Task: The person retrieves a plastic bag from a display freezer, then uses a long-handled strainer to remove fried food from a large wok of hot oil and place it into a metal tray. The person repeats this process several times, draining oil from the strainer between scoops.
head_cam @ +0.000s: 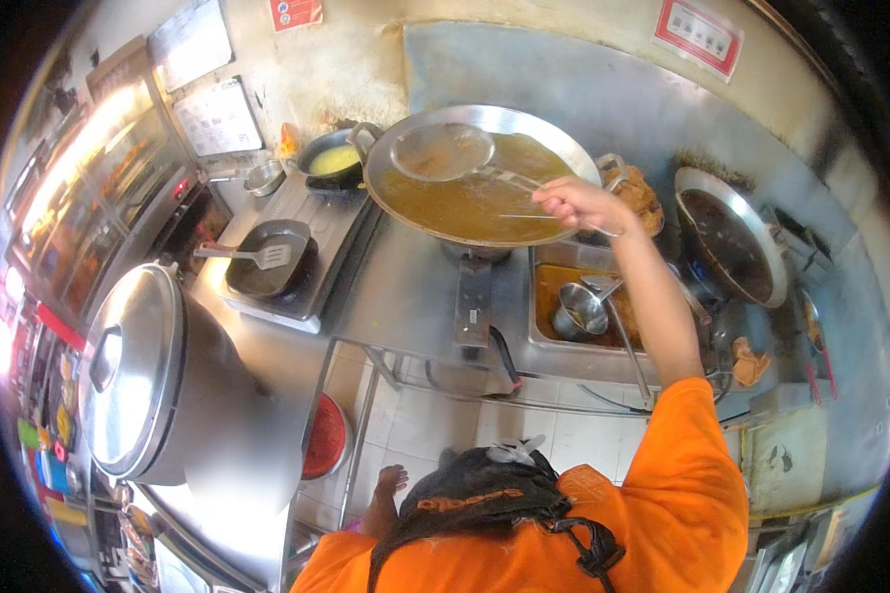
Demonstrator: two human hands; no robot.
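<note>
My right hand (582, 206) is closed around the handle of a round wire-mesh skimmer (445, 152). The skimmer's head is over the left part of a large metal wok (482, 115) full of yellowish-brown oil (452, 204); I cannot tell whether the mesh touches it. A thin metal rod (526, 216) also runs out from under my fingers above the oil. Low by my left side, my left hand (391, 480) holds nothing, its fingers slightly apart. Behind my right hand, brown fried food (638, 196) is heaped beside the wok.
Right of the wok, a metal ladle (580, 310) rests in a steel pan (538, 326) of orange-brown liquid. A second wok (775, 285) holds dark liquid. Leftward are a griddle pan (256, 278) with a slotted turner (271, 257), a pan of yellow liquid (337, 158) and a large lidded pot (208, 356).
</note>
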